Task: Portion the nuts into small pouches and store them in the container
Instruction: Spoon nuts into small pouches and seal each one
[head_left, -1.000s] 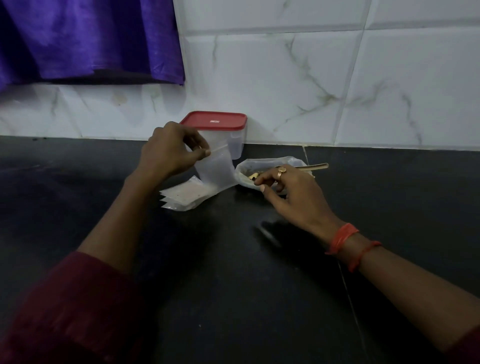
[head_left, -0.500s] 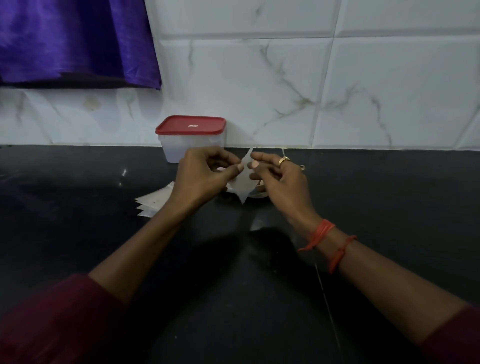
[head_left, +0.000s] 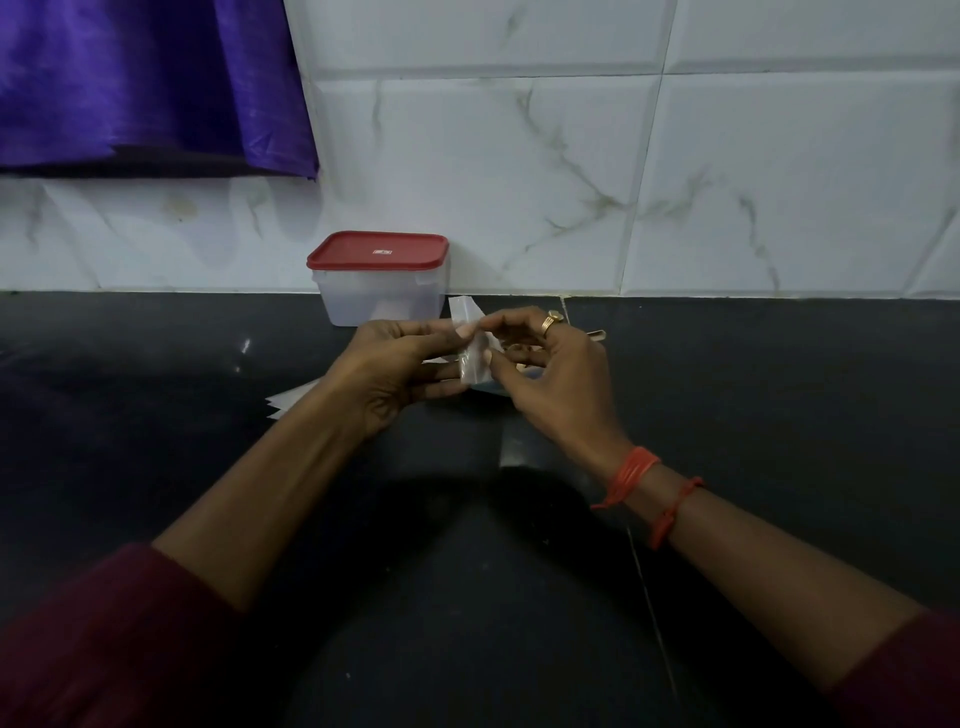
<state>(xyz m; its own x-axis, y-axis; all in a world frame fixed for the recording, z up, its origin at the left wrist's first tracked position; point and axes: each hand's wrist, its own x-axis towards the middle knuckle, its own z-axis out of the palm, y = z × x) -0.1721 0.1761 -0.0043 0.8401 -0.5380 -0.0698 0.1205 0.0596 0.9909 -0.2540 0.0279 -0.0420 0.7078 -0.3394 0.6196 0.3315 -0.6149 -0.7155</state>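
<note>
Left hand (head_left: 400, 364), right hand (head_left: 556, 379), both seemingly pinching 1 pouch (head_left: 475, 364)

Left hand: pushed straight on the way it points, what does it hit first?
Probably the fingers of the right hand. The left hand points right and pinches the small pouch; the right hand pinches the same pouch just beyond. Depth between them is unclear.

Illegible logo (head_left: 383, 252) on red lid (head_left: 343, 255)

Left hand (head_left: 395, 364) and right hand (head_left: 550, 374) pinching small clear pouch (head_left: 474, 353), red-lidded container (head_left: 382, 278) behind
</note>
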